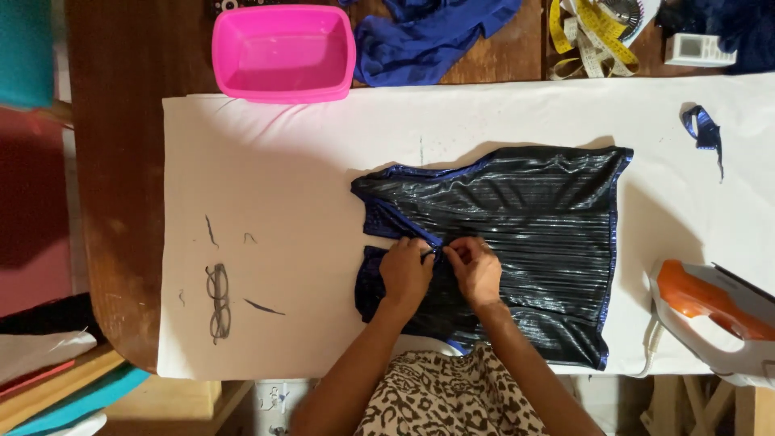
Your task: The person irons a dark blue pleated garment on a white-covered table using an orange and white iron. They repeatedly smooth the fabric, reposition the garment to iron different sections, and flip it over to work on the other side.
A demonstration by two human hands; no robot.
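Your left hand point(406, 270) and right hand point(475, 270) both pinched shut on shiny dark-blue pleated fabric garment point(525, 242); keep fold edge taut between fingertips.

Brown wooden table point(121, 161), white cloth cover point(266, 161), warm indoor light.

garment point(525, 242) | shiny dark-blue, striped | spread flat | on white cloth-covered table
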